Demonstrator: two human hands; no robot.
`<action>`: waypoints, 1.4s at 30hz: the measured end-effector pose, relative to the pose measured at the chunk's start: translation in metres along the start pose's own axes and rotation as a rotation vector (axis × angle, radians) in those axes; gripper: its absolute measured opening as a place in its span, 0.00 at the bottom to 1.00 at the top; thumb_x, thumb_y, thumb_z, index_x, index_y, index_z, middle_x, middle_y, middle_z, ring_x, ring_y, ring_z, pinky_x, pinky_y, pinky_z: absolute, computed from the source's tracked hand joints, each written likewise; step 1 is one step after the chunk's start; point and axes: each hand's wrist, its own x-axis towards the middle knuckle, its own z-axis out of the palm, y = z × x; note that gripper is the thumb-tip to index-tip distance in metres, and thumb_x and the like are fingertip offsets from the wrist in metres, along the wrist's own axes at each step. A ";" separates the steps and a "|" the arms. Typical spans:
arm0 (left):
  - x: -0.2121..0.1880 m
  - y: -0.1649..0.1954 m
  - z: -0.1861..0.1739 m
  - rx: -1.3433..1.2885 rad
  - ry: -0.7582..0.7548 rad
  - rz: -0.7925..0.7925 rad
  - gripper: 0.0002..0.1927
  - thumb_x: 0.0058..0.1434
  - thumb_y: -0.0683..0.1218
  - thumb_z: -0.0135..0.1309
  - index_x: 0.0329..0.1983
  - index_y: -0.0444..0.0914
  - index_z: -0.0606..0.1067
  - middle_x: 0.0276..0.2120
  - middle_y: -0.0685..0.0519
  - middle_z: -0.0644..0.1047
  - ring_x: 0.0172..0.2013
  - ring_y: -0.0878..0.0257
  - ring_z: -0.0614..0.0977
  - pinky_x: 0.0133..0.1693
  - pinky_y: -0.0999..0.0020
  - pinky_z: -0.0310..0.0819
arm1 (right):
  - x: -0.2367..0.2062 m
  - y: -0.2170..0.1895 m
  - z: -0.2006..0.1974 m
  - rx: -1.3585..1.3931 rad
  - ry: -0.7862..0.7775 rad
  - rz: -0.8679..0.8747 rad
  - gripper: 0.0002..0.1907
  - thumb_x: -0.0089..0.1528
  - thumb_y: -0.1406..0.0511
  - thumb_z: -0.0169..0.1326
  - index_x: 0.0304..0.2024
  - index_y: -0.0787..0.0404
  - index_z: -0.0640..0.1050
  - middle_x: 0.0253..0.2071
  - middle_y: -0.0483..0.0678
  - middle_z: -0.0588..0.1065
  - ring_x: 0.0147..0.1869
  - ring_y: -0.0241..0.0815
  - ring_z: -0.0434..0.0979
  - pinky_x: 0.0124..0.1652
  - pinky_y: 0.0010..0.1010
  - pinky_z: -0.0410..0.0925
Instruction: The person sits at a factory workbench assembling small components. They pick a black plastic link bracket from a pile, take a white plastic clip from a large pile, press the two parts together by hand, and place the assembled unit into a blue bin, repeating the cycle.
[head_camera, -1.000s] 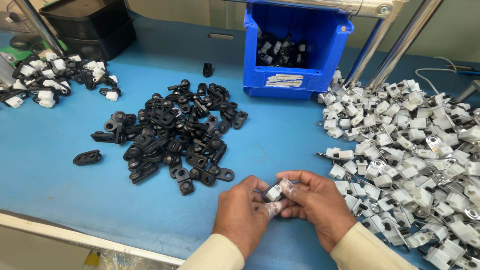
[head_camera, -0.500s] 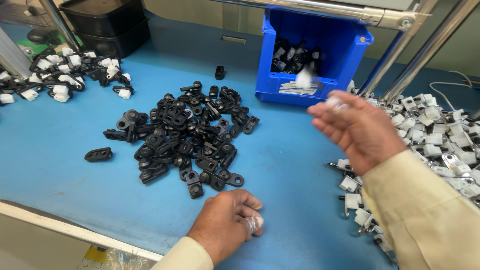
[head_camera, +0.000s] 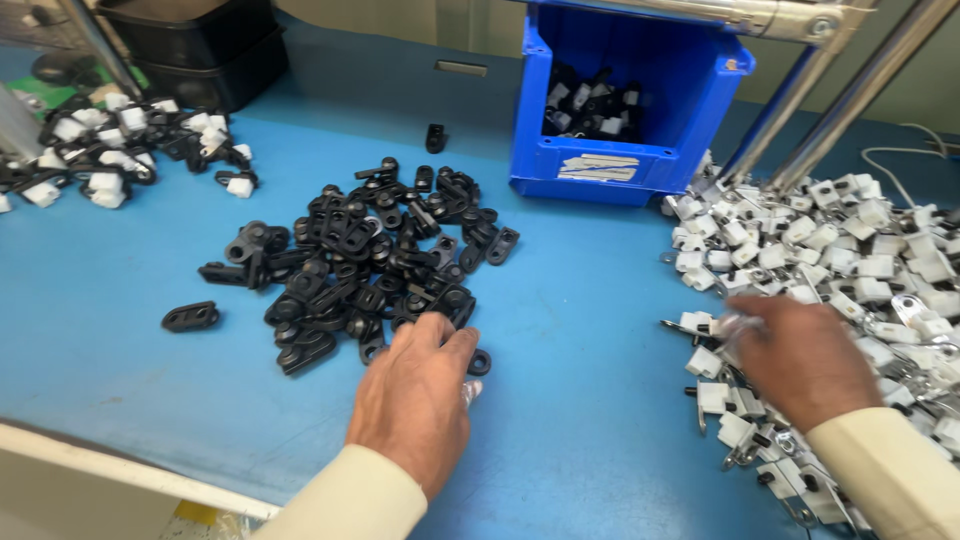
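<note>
Your left hand (head_camera: 415, 400) rests curled on the near edge of the black clips (head_camera: 365, 265). Your right hand (head_camera: 800, 360) spreads over the white clips (head_camera: 830, 250), grip unclear. The far blue bin (head_camera: 640, 165) holds mixed pieces.

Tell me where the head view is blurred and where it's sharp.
Head view: right hand smeared by motion over the white parts pile; left hand fairly sharp at the black clips pile; blue bin crisp; lighting even, shadows soft, no strong glare on the blue table.
</note>
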 end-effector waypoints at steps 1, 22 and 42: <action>0.005 -0.001 0.000 0.069 -0.015 0.031 0.19 0.52 0.39 0.63 0.49 0.39 0.79 0.46 0.49 0.75 0.46 0.51 0.76 0.45 0.52 0.72 | -0.003 0.000 0.006 0.029 -0.009 -0.067 0.17 0.64 0.58 0.58 0.56 0.48 0.82 0.41 0.53 0.84 0.40 0.46 0.84 0.48 0.38 0.74; -0.006 0.010 -0.002 -0.069 -0.144 0.028 0.12 0.54 0.38 0.61 0.41 0.45 0.78 0.36 0.58 0.79 0.44 0.60 0.77 0.50 0.57 0.64 | -0.018 -0.076 0.030 0.254 -0.090 -0.670 0.22 0.53 0.63 0.62 0.52 0.52 0.83 0.46 0.49 0.82 0.52 0.52 0.79 0.50 0.41 0.71; -0.042 0.008 0.012 -0.304 -0.212 -0.354 0.23 0.58 0.43 0.59 0.58 0.43 0.73 0.51 0.53 0.77 0.47 0.58 0.83 0.48 0.61 0.79 | -0.070 -0.099 0.040 0.352 -0.074 -0.742 0.16 0.56 0.61 0.61 0.48 0.53 0.79 0.35 0.48 0.79 0.42 0.52 0.78 0.42 0.44 0.70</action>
